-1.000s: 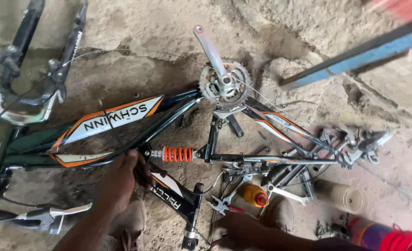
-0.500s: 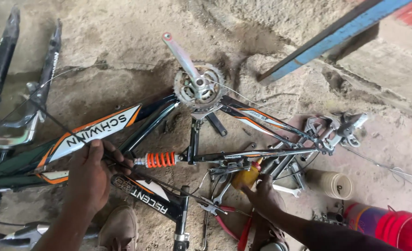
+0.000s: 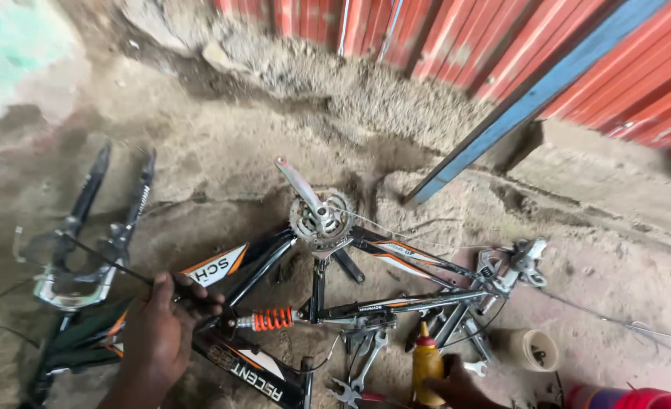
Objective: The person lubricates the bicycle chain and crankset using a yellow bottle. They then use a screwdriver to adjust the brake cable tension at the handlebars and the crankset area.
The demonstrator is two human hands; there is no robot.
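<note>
**Bracing the frame, lifting the oil bottle**

Head view, looking down onto a dirt floor: a stripped bicycle frame (image 3: 259, 265) lies on its side with the crankset (image 3: 322, 216) pointing up and an orange shock spring (image 3: 273, 319) at its middle. The left hand (image 3: 160, 333) is closed over the frame's tube just left of the spring, fingers (image 3: 199, 297) curled round it, pressing the frame down. The right hand (image 3: 456, 388) sits at the bottom edge, only partly in view, wrapped around the base of a yellow squeeze bottle with a red nozzle (image 3: 428, 363), which stands upright just below the rear stays. A front fork (image 3: 85, 250) lies apart to the left; spanners (image 3: 365, 356) and red-handled pliers (image 3: 358, 395) are scattered under the frame, and a small tub (image 3: 536, 350) sits to the right.

Judging by the grip, the step in hand is taking up the bottle while the frame is held steady. To do it well, the left hand should stay firm on the tube so the frame does not rock on the loose dirt, and the bottle should come up upright, clear of the loose cable (image 3: 426, 238) and stays, with no squeeze until the nozzle is over its joint. Grit is the main risk, so the nozzle should stay off the ground.
</note>
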